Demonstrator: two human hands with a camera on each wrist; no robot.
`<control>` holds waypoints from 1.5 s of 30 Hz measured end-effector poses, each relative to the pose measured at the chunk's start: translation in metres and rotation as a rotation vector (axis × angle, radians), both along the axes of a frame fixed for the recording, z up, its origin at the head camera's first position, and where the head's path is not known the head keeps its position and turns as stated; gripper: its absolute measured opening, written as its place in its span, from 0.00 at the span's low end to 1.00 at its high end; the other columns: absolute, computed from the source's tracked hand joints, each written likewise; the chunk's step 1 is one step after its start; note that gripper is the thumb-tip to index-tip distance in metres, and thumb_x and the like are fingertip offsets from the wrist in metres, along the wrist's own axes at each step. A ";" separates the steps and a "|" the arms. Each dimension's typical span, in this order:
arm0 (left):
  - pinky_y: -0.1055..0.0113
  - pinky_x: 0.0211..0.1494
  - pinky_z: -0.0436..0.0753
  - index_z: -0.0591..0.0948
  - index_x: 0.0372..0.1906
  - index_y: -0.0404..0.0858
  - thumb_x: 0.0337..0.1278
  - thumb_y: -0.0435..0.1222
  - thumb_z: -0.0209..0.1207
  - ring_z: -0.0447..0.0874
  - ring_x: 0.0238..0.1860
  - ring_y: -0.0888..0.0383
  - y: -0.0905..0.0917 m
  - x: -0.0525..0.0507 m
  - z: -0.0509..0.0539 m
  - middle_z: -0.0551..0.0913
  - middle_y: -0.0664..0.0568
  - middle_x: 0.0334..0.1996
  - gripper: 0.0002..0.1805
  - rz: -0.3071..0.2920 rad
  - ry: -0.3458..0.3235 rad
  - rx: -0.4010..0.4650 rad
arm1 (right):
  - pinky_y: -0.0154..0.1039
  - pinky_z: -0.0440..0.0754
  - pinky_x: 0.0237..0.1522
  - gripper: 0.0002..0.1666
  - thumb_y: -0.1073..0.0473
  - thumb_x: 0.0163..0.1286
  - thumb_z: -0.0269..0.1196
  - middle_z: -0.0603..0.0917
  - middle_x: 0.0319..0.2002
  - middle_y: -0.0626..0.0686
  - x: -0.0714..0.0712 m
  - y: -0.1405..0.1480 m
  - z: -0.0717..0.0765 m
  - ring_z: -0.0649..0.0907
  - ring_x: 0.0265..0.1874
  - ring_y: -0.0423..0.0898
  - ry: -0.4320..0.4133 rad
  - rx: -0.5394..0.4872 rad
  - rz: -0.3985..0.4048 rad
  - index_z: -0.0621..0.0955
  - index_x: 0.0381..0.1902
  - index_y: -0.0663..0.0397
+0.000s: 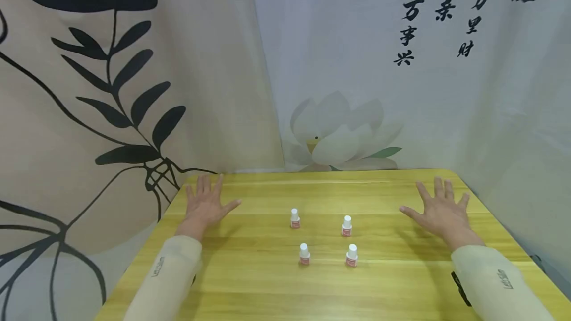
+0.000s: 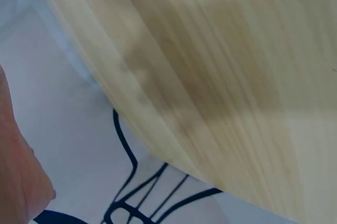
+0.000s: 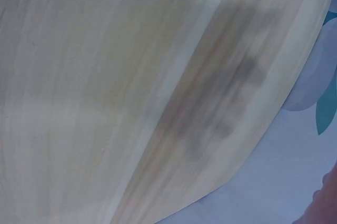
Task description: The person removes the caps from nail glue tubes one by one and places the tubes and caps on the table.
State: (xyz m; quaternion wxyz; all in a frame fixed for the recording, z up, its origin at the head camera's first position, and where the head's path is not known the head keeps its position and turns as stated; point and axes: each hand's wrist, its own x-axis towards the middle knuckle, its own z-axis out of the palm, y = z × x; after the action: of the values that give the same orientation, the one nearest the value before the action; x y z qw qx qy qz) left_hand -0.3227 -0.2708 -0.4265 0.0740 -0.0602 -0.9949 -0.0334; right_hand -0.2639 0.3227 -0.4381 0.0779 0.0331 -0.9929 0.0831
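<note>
My left hand [image 1: 206, 208] is held over the table's far left side, fingers spread and straight, with nothing in it. Over on the far right, my right hand [image 1: 443, 213] is likewise spread and holds nothing. Between them stand several small white bottles with white caps and pink-red labels: one at back left [image 1: 295, 219], one at back right [image 1: 346, 226], one at front left [image 1: 305, 254] and one at front right [image 1: 352, 255]. Neither hand touches a bottle. Each wrist view catches only a bit of its hand [image 2: 21, 171] at the edge, plus a hand's shadow.
The yellow wood-grain table [image 1: 250, 291] has rounded far corners. Behind it hangs a pale curtain [image 1: 223, 63] printed with dark leaves, a white lotus and black characters. Light sleeves [image 1: 167, 276] cover both forearms.
</note>
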 end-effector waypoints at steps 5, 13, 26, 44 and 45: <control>0.31 0.69 0.30 0.42 0.80 0.39 0.56 0.77 0.37 0.27 0.76 0.34 0.011 -0.003 0.005 0.34 0.30 0.76 0.59 -0.019 0.011 0.016 | 0.82 0.30 0.56 0.58 0.21 0.68 0.45 0.39 0.72 0.80 -0.002 -0.005 0.004 0.38 0.70 0.78 0.004 -0.002 0.012 0.52 0.77 0.59; 0.32 0.70 0.29 0.43 0.80 0.39 0.59 0.74 0.41 0.27 0.76 0.36 0.032 -0.007 0.010 0.37 0.30 0.77 0.57 -0.061 -0.005 0.070 | 0.81 0.31 0.57 0.57 0.22 0.69 0.45 0.38 0.72 0.79 -0.006 -0.015 0.011 0.38 0.70 0.78 -0.006 -0.020 0.028 0.54 0.77 0.61; 0.35 0.71 0.29 0.41 0.80 0.43 0.55 0.77 0.38 0.30 0.77 0.37 0.061 -0.010 0.014 0.41 0.33 0.77 0.58 -0.106 -0.016 0.142 | 0.82 0.38 0.59 0.56 0.23 0.68 0.48 0.44 0.74 0.76 -0.012 -0.044 0.021 0.45 0.71 0.76 0.030 -0.022 0.067 0.57 0.76 0.59; 0.38 0.74 0.42 0.46 0.80 0.41 0.57 0.75 0.42 0.43 0.76 0.37 0.093 0.001 0.018 0.48 0.35 0.77 0.57 -0.155 -0.038 0.313 | 0.74 0.48 0.65 0.51 0.28 0.71 0.51 0.50 0.74 0.73 -0.013 -0.108 0.030 0.54 0.70 0.76 0.086 -0.158 0.171 0.56 0.77 0.57; 0.38 0.74 0.42 0.46 0.80 0.41 0.57 0.75 0.42 0.43 0.76 0.38 0.094 0.002 0.017 0.48 0.36 0.77 0.57 -0.157 -0.044 0.327 | 0.74 0.49 0.65 0.51 0.29 0.71 0.51 0.51 0.74 0.73 -0.013 -0.114 0.031 0.54 0.69 0.76 0.092 -0.165 0.183 0.57 0.77 0.57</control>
State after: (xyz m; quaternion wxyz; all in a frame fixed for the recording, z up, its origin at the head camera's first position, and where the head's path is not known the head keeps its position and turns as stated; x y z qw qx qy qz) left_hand -0.3206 -0.1766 -0.4090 0.0582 -0.1242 -0.9698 -0.2015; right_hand -0.2766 0.2090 -0.4075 0.1179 0.1205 -0.9710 0.1697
